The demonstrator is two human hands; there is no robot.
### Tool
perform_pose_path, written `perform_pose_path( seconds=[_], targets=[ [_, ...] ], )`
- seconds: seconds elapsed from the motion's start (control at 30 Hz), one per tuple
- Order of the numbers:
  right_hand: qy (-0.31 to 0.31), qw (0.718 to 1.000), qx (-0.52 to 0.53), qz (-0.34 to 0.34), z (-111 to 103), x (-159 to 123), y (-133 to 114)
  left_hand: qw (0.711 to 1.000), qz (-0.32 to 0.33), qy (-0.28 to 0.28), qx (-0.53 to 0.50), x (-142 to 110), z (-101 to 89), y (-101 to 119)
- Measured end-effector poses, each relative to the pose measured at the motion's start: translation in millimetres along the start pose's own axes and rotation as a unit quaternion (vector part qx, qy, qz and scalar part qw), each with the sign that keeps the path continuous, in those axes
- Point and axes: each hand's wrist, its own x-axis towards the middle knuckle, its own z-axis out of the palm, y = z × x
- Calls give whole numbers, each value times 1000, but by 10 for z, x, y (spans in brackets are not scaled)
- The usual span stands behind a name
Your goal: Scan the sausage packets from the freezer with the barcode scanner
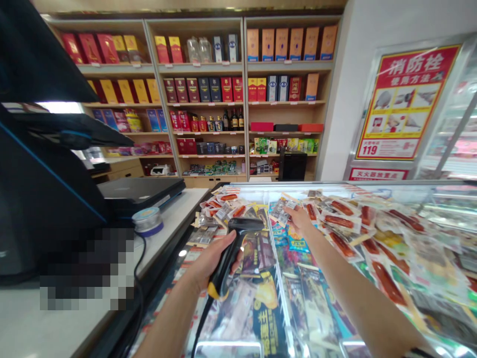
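My left hand (223,253) is wrapped round the handle of a black barcode scanner (233,246) with a yellow base end; its cable runs down toward me. The scanner's head points right, toward my other hand. With its fingers closed, my right hand (298,219) grips a small clear packet (283,210) that bears a barcode label; what is inside it is too small to make out. Around both hands, packaged sausages (339,221) and other snack packets lie spread over the glass top of a display freezer (279,298).
On the left, a counter (175,214) carries a dark checkout machine (44,174), a black flat-topped device (145,191) and a round tub (148,220). A cable hangs by its edge. Shelves (208,67) of boxes and bottles stand behind. A red poster (408,102) is on the right wall.
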Motion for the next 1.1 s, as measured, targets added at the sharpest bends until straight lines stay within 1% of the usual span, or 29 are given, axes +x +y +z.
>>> perform_pose_path(
  seconds=[0.07,0.2,0.47,0.67,0.9,1.1],
  targets=[
    [-5,1000,13,-2,-13,-2,-7,1000,-11,-14,-4,-5,12,-7],
    [-16,1000,15,-7,-11,-8,-22,1000,-9,-19,-3,-22,30,-8],
    [-10,1000,15,-9,-40,-23,-58,998,-19,-67,5,-58,19,-11],
    [-3,1000,3,-21,-65,-55,-80,999,-11,-52,8,-75,16,-2],
    [10,1000,-3,-21,-73,-82,-100,997,-5,-76,2,-77,12,-13],
    [13,999,-31,-22,-74,-82,-111,998,-10,-65,6,-62,14,-19]
  ],
)
